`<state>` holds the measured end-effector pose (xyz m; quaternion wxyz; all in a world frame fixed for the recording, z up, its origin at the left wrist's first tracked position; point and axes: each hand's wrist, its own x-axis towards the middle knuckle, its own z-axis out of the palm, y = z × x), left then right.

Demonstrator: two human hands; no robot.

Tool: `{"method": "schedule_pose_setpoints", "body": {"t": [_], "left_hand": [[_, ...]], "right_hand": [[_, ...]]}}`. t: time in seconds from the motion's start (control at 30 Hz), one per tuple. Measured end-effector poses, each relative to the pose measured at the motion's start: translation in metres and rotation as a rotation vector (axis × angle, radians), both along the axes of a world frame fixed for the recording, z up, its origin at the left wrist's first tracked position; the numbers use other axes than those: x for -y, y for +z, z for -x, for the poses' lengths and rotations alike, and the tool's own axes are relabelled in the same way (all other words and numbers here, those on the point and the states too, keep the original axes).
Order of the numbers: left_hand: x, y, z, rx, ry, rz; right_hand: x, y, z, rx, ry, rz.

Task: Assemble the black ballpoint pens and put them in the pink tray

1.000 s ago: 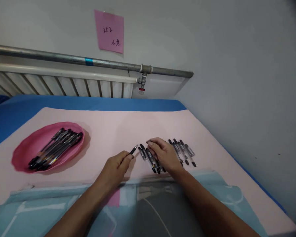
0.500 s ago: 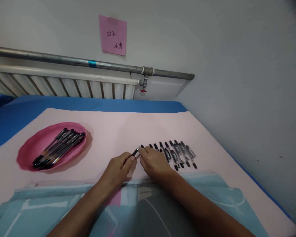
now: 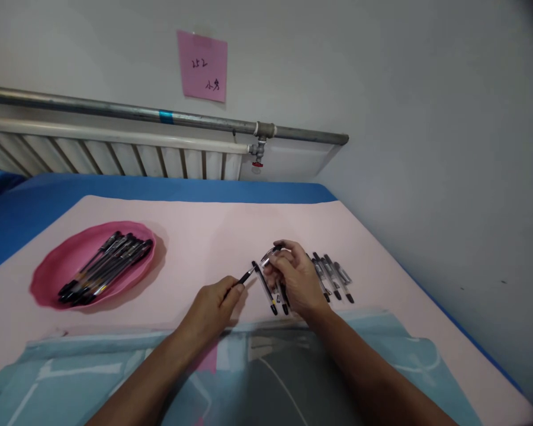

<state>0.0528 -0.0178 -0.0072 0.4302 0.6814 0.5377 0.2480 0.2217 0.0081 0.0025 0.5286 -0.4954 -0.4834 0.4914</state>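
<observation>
R hand now on pen

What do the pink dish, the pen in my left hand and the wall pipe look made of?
Pink dish: probably plastic, smooth with a faint sheen.
Pen: plastic by the look, matte black grip.
Pipe: metal, dull grey, with a jointed fitting.

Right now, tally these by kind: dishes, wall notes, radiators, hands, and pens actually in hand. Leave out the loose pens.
Pink dish: 1
Pink wall note: 1
Radiator: 1
Hands: 2, the left hand and the right hand
Pen in hand: 1, gripped at one end by each hand
Total: 6
</observation>
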Motion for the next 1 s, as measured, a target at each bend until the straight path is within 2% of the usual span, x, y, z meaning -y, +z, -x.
{"method": "schedule_pose_setpoints", "body": {"t": [0.1,0.57,0.77,1.0], "left_hand": [[0.001,0.000,-0.001,0.008,-0.009,-0.002],[0.003,0.001,0.000,-0.015,-0.026,-0.008],[0.001,-0.001,0.000,-0.009,-0.048,-0.031],[0.002,-0.001,0.000,0.011,-0.061,-0.034]], "right_hand": [[-0.001,-0.003,0.001,-0.123,0.025,0.047],[-0.002,-0.005,-0.001,-0.214,0.016,0.088],[-0.001,-0.007,-0.001,-0.209,0.030,0.051],[0.004,-0.015,0.003,-0.128,0.177,0.105]]}}
